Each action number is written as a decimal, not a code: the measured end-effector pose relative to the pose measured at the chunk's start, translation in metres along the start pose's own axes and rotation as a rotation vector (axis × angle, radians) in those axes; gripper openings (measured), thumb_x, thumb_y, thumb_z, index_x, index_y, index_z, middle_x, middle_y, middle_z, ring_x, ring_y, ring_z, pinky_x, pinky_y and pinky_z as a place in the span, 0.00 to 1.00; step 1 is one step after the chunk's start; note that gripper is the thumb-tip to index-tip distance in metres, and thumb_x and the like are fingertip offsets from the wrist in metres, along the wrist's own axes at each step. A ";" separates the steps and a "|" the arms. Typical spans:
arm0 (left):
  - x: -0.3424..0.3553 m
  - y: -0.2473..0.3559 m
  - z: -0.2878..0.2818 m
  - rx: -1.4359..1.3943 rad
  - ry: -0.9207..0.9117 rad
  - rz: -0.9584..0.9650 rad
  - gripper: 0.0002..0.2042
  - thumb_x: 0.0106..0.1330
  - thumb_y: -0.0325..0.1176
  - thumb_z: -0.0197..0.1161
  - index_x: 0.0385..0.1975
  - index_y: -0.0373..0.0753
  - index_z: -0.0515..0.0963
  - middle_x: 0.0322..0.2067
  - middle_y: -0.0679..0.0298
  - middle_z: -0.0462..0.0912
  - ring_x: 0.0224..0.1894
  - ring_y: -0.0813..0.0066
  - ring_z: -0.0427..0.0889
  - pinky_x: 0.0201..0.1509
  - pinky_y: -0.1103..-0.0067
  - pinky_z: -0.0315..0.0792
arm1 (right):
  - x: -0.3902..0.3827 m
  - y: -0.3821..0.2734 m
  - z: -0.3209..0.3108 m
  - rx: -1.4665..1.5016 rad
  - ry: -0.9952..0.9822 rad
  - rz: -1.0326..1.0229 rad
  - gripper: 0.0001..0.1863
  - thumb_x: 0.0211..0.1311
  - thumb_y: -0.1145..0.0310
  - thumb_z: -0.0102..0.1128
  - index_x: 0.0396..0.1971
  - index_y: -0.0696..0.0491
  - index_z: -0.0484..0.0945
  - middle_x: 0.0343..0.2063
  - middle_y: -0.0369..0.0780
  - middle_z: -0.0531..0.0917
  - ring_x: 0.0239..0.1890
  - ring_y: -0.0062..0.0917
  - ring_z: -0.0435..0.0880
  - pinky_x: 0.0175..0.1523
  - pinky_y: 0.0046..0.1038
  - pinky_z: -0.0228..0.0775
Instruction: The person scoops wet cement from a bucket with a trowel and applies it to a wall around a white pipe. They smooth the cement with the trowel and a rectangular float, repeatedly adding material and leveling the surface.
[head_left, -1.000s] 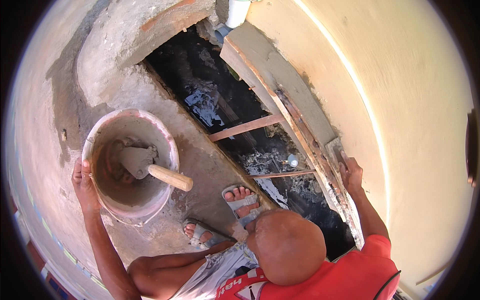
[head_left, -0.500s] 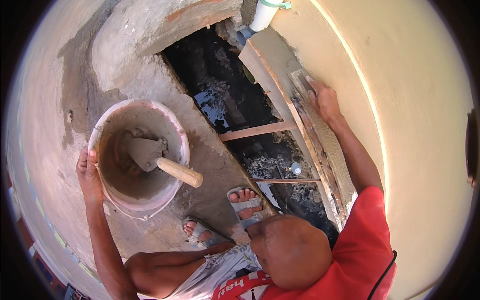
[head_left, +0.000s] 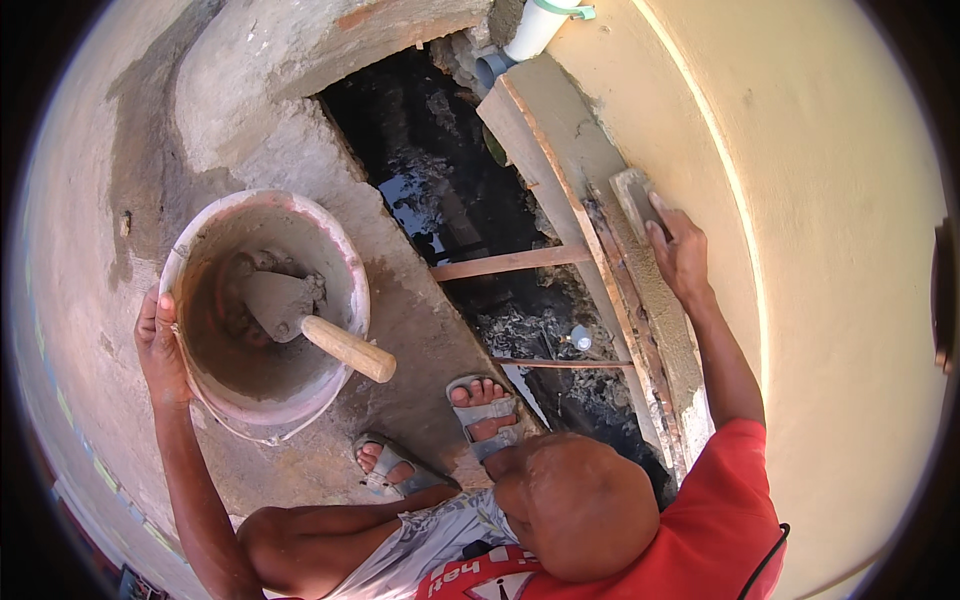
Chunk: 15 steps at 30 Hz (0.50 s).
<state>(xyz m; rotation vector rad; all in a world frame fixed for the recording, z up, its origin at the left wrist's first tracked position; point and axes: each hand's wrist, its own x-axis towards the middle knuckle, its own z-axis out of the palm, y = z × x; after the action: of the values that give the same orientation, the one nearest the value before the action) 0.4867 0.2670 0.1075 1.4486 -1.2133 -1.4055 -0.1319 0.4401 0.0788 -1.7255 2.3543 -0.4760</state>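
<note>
At the left, my left hand (head_left: 160,345) grips the rim of a pale bucket (head_left: 355,270), its thumb over the edge. A trowel (head_left: 350,350) with a wooden handle leans inside the bucket, wet grey mortar on and around its blade. My right hand (head_left: 682,255) is closed on a small flat float (head_left: 632,198), most of its grip hidden by my fingers. The float rests on a strip of fresh mortar (head_left: 565,115) along the base of the wall. A wooden form board (head_left: 560,185) edges that strip.
An open drain channel (head_left: 450,150) with dark water runs between the concrete floor (head_left: 270,150) and the form board. Two wooden struts, one a wide strut (head_left: 515,262), span it. A white pipe (head_left: 535,30) stands at the far end. The cream wall (head_left: 830,200) rises at the right.
My right hand has turned the float away from the board toward the wall and drawn it slightly nearer. My left hand stays on the bucket, and the view has shifted slightly.
</note>
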 end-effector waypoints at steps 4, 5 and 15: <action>-0.001 0.002 0.009 0.031 0.019 -0.001 0.21 0.68 0.46 0.63 0.52 0.36 0.78 0.42 0.65 0.83 0.43 0.78 0.80 0.49 0.78 0.75 | 0.078 -0.004 0.032 -0.053 0.038 -0.143 0.22 0.58 0.74 0.60 0.55 0.54 0.78 0.38 0.55 0.82 0.39 0.49 0.83 0.48 0.41 0.74; -0.003 0.003 0.010 0.045 0.026 -0.003 0.21 0.68 0.47 0.63 0.52 0.35 0.78 0.42 0.65 0.83 0.43 0.78 0.80 0.49 0.78 0.75 | 0.091 -0.005 0.038 -0.079 0.006 -0.143 0.22 0.58 0.74 0.59 0.54 0.54 0.78 0.39 0.56 0.82 0.40 0.49 0.83 0.49 0.41 0.74; -0.004 0.011 0.013 0.142 0.032 0.022 0.21 0.70 0.47 0.61 0.52 0.35 0.78 0.43 0.64 0.83 0.44 0.78 0.79 0.51 0.79 0.74 | 0.015 0.010 0.025 -0.053 -0.055 -0.026 0.22 0.58 0.77 0.59 0.55 0.54 0.78 0.37 0.55 0.81 0.40 0.50 0.82 0.48 0.42 0.73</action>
<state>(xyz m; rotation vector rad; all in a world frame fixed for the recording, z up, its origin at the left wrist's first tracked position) 0.4722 0.2692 0.1182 1.5438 -1.3273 -1.2987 -0.1372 0.4250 0.0530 -1.7702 2.3301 -0.3683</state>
